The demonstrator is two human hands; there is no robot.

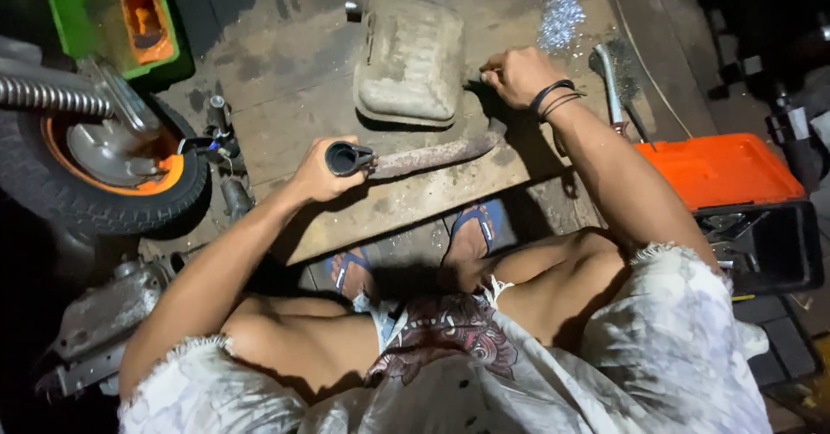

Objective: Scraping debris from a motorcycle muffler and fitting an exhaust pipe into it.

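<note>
Rusty blade (432, 155) handle in left hand's (318, 175) closed grip.

**A dim workshop floor, crowded with parts and tools**

Worn wooden floorboards (285, 71), stained with dark patches, fill the scene under harsh light from above that falls away to deep shadow at the edges. A small wheel with an orange hub (112, 157) sits at left beside a ribbed metal hose (47, 97), below a green plastic tray (108, 15). A grimy metal cover (411, 58) lies on the boards near a scatter of shiny shavings (560, 15). At right stands an orange toolbox (722, 170).
</note>
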